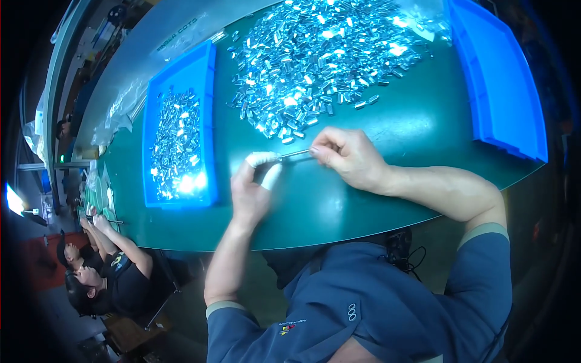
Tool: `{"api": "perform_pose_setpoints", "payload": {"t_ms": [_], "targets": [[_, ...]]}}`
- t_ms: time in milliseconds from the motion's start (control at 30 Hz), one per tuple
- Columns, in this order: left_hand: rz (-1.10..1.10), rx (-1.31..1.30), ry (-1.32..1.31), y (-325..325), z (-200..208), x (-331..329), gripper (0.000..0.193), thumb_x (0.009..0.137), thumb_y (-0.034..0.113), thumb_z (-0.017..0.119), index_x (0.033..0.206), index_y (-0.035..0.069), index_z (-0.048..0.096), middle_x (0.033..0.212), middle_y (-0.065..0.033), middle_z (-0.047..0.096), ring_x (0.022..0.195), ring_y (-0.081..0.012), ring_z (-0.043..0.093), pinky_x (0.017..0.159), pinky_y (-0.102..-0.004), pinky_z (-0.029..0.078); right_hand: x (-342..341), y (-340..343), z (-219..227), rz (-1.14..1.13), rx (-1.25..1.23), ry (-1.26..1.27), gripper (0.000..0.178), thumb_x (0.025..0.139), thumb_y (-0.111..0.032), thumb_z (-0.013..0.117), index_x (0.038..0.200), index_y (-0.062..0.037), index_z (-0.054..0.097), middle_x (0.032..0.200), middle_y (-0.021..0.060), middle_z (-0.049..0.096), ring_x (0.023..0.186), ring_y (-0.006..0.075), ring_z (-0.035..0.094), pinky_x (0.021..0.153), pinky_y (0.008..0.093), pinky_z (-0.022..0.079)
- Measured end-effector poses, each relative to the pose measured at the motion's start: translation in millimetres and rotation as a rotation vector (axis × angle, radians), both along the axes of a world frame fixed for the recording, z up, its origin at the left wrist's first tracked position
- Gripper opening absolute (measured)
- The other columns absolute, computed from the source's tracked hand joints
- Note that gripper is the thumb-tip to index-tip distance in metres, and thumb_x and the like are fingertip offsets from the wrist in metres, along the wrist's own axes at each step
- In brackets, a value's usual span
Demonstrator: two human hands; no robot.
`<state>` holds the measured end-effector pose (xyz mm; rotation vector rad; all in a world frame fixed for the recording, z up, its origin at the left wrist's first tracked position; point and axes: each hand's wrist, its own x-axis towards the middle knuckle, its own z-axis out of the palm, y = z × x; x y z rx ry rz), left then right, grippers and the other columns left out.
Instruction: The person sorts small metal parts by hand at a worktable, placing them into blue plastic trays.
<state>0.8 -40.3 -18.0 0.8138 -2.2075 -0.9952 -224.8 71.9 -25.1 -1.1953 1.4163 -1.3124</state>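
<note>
Rod (295,153), thin and metal, lies nearly level left-to-right above the worktop (375,151), each end pinched in a clenched grip of left hand (253,189) and right hand (348,158), its tips hidden by fingers.

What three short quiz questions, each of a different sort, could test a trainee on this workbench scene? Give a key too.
1. True or false: the left hand has white covers on its fingertips.
2. Which hand grips the thin metal tool from the far end? A) left hand B) right hand
3. Fill in: the blue tray with small shiny metal parts lies to the person's ____ of the loose pile of metal parts on the green table.

Key: 1 true; 2 B; 3 left.
</note>
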Motion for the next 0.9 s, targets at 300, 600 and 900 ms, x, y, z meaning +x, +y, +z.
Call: {"api": "perform_pose_setpoints", "payload": {"t_ms": [300, 600, 900], "targets": [[-0.049, 0.028, 0.048, -5, 6, 1, 0.021, 0.093, -0.003, 0.072, 0.113, 0.002, 0.072, 0.097, -0.0039, 0.067, 0.088, -0.0138, 0.062, 0.08, -0.0271, 0.05, 1, 1, 2, 0.024, -0.003, 0.067, 0.013, 0.104, -0.013, 0.067, 0.101, 0.0003, 0.068, 0.081, 0.0012, 0.066, 0.073, 0.0063, 0.058, 0.064, 0.0253, 0.048], [0.01, 0.588, 0.312, 4, 4, -2, 0.018, 0.099, -0.004, 0.066, 0.116, 0.001, 0.069, 0.104, -0.0051, 0.069, 0.101, -0.0169, 0.068, 0.091, -0.0289, 0.053, 0, 4, 3, 0.044, 0.059, 0.003, 0.014, 0.104, -0.015, 0.067, 0.104, -0.0005, 0.068, 0.084, 0.0022, 0.068, 0.074, 0.0058, 0.06, 0.065, 0.0241, 0.049], [-0.071, 0.023, -0.027, 0, 6, -4, 0.026, 0.084, 0.002, 0.083, 0.109, 0.007, 0.08, 0.085, -0.0018, 0.064, 0.071, -0.0114, 0.056, 0.064, -0.0276, 0.045, 4, 5, 6, 0.046, -0.047, 0.06, 0.013, 0.102, -0.013, 0.07, 0.103, -0.0006, 0.069, 0.082, 0.0017, 0.068, 0.07, 0.0051, 0.059, 0.061, 0.0232, 0.048]]}}
